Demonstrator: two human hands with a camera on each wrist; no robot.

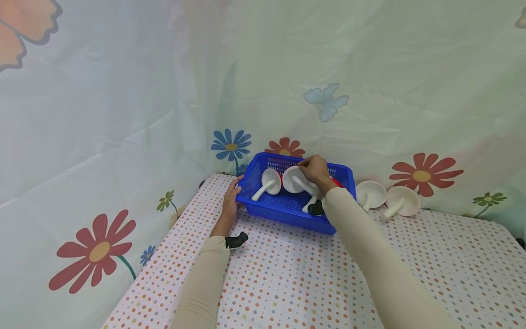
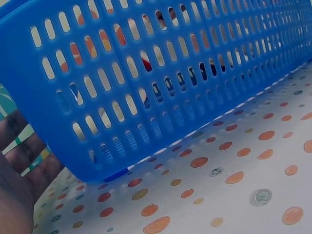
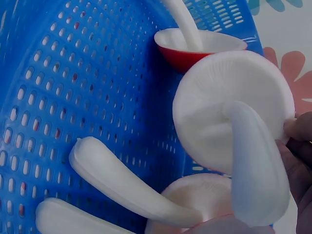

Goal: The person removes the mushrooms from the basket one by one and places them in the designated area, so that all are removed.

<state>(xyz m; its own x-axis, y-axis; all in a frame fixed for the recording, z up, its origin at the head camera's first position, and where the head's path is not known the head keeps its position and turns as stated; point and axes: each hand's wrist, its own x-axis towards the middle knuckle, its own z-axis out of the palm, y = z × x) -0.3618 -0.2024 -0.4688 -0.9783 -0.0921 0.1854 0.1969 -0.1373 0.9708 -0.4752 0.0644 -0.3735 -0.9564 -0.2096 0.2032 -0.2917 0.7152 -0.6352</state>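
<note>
A blue plastic basket (image 1: 271, 211) with slotted walls stands on the table and holds several toy mushrooms with red caps, pale undersides and white stems. My right hand (image 1: 315, 170) is over the basket, its thumb and fingers pinching the cap edge of one mushroom (image 3: 204, 107), whose underside and stem face the right wrist camera. Left of it in the head view, another mushroom (image 1: 271, 180) leans inside the basket. Stems of other mushrooms (image 3: 122, 183) show beneath the held one. Against the basket's left end, my left hand (image 1: 230, 203) rests with fairly straight fingers.
Two more toy mushrooms, one (image 1: 371, 193) beside the basket's right end and one (image 1: 402, 201) farther right, lie stem-up on the dotted tablecloth (image 1: 287, 274). A flower-printed curtain (image 1: 370, 128) hangs right behind the basket and along the left side.
</note>
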